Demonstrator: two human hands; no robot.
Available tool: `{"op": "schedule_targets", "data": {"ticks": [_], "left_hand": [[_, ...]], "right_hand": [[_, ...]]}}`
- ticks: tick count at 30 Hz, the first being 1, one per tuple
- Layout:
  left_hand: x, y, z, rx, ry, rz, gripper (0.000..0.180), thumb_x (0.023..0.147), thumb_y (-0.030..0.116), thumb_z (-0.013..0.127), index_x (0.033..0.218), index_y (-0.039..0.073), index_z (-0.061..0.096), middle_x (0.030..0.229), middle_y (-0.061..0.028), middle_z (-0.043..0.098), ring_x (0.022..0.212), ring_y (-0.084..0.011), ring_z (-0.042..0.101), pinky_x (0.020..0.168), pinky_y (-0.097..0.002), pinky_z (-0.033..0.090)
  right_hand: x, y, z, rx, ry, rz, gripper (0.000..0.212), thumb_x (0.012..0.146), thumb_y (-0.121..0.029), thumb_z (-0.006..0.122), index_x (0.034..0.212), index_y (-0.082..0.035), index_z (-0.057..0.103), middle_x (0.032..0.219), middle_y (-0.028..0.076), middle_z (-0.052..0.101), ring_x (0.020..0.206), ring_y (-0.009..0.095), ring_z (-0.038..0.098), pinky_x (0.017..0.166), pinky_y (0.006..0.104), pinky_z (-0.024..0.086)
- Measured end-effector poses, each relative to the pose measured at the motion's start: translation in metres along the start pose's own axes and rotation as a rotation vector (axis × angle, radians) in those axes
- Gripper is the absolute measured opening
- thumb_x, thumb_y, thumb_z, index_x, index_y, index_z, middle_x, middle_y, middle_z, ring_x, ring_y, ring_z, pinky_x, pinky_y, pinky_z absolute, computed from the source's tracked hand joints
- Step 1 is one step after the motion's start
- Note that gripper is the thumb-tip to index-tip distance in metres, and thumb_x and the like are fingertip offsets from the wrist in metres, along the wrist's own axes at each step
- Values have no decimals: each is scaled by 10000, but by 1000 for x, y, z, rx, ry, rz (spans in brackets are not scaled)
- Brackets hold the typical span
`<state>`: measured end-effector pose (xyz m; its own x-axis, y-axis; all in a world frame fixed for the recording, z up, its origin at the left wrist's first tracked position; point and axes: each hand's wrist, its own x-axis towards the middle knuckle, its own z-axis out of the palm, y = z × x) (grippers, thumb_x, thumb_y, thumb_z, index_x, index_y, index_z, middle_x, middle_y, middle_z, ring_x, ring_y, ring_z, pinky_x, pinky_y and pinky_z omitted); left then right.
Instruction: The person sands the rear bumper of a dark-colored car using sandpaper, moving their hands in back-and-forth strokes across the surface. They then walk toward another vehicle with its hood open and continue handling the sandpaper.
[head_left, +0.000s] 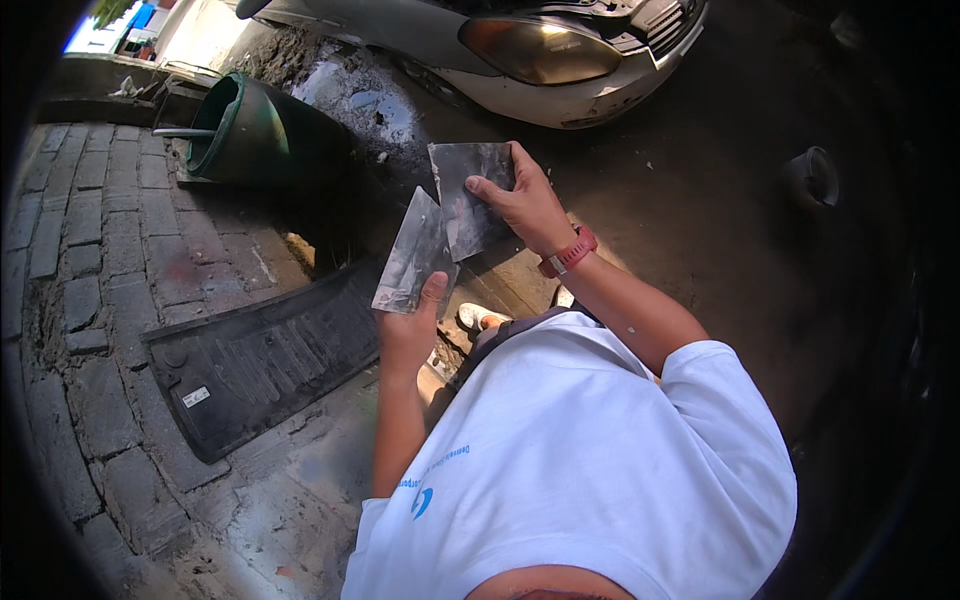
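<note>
In my left hand (408, 335) is a thin, stiff-looking grey rectangular sheet (408, 250), smeared with pale residue. The thumb presses on its near end. My right hand (525, 205) grips a similar darker grey sheet (472, 225) by its right side, thumb on top and fingers behind. The two sheets are tilted toward each other, and their edges meet or overlap slightly; whether they touch cannot be told. A red wristband (568, 252) circles my right wrist.
A car (440, 60) with a cloudy headlight (545, 50) stands ahead. A green barrel (290, 140) lies at the far left. On the paving (105, 300) rests a black ribbed panel (275, 365). A round container (818, 178) is at the right.
</note>
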<state>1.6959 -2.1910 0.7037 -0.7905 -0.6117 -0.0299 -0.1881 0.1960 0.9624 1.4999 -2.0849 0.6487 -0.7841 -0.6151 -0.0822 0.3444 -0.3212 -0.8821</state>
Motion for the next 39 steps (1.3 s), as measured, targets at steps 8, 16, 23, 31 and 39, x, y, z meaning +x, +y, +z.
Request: {"op": "schedule_targets", "data": {"ticks": [8,16,23,31,39], "left_hand": [[-7,0,-16,132,-180,-157,494,1007,90,832,1451,-16,644,1317,-93,752,1190,-180,694,1036,-352,553],[-16,-28,-25,-168,-127,-241,805,1024,464,816,1595,-7,499,1555,-86,602,1409,-240,575,1233,-407,413],[-13,-41,-24,-435,-135,-311,854,1060,548,718,1664,28,412,1619,-109,546,1468,-271,563,1249,-451,441],[-4,-34,-13,-287,129,19,481,1000,83,844,1441,40,658,1385,-64,721,1276,-177,659,1133,-353,501],[-15,-18,4,42,128,35,374,1052,251,814,1295,-23,738,1254,-104,777,1146,-201,707,1031,-362,534]], "right_hand": [[-35,-7,11,-328,-474,-126,451,969,-194,839,1256,-20,539,953,213,769,831,341,772,742,427,566],[-11,3,-11,-352,-357,-129,500,971,-260,853,1314,-11,587,1036,206,771,960,324,769,842,421,581],[-44,15,-4,126,-768,285,726,1030,-435,819,1560,-31,532,1404,59,675,1315,133,588,1160,332,444],[-61,25,-17,520,-109,724,392,1093,-308,742,1377,-61,632,1231,57,769,1137,163,758,979,412,655],[-25,-6,-17,207,-17,162,417,1074,-245,765,1368,-6,593,1202,85,769,1084,149,745,936,360,632]]}}
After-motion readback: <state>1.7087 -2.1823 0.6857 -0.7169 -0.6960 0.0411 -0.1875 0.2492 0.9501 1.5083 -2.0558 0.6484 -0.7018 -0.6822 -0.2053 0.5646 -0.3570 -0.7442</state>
